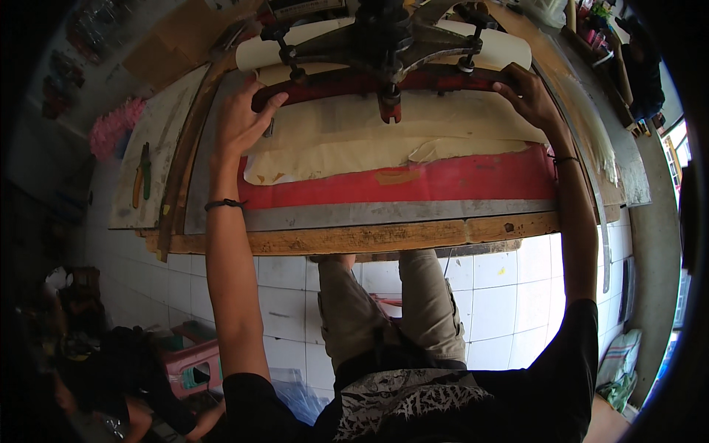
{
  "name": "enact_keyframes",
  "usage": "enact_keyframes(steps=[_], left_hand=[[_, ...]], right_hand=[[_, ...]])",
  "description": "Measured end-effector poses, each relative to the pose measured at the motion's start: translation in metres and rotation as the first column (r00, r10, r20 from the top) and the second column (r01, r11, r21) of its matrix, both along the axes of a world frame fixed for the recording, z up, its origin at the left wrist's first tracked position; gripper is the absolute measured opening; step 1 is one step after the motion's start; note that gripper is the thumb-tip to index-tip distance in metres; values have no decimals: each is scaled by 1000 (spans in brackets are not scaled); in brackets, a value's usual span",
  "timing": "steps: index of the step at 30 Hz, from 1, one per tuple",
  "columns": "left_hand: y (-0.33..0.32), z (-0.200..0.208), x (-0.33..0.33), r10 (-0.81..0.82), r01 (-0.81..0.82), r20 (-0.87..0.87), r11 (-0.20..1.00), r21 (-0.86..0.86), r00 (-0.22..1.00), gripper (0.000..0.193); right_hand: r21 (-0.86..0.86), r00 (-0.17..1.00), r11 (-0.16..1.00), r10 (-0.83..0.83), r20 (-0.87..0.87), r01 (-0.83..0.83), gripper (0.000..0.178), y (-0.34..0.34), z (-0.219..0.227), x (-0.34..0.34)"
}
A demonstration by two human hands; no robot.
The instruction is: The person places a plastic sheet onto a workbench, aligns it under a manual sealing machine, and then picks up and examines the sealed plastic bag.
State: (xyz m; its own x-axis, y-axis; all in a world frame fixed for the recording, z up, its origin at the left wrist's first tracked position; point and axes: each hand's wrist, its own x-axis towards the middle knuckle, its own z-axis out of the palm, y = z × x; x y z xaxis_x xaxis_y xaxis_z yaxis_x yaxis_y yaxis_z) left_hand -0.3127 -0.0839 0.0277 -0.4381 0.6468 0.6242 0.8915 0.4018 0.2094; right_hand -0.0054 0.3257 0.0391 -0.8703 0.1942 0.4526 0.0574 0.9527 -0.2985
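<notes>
A long red bar [325,87] runs across the far part of the worktable, below a dark metal bracket [347,49] with screw knobs. My left hand [242,122] grips the bar's left end, thumb on the near side and fingers mostly hidden behind it. At the other end, my right hand [533,97] closes round the bar with bent fingers. Beneath the bar lies a cream sheet [325,136] with a ragged near edge. It overlaps a red sheet [480,176] bearing a torn brown patch. Both rest on a grey metal plate [413,210].
A wooden rail [354,240] borders the near edge. Pliers [142,173] with green and orange handles lie on a board at left. A cream roll [509,52] sits behind the bracket. One person [125,369] is low at left beside a pink stool [193,365].
</notes>
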Motion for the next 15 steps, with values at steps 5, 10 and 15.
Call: enact_keyframes(steps=[5, 10, 15], left_hand=[[1, 3, 8, -45, 45, -3, 999, 5, 999, 49], [8, 3, 14, 24, -31, 95, 996, 80, 995, 41], [-33, 5, 34, 195, -158, -135, 957, 243, 972, 33]], right_hand=[[-41, 1000, 999, -26, -11, 26, 41, -7, 2, 7], [152, 955, 987, 5, -297, 43, 33, -16, 3, 15], [-144, 786, 956, -294, -544, 257, 19, -82, 9, 87]])
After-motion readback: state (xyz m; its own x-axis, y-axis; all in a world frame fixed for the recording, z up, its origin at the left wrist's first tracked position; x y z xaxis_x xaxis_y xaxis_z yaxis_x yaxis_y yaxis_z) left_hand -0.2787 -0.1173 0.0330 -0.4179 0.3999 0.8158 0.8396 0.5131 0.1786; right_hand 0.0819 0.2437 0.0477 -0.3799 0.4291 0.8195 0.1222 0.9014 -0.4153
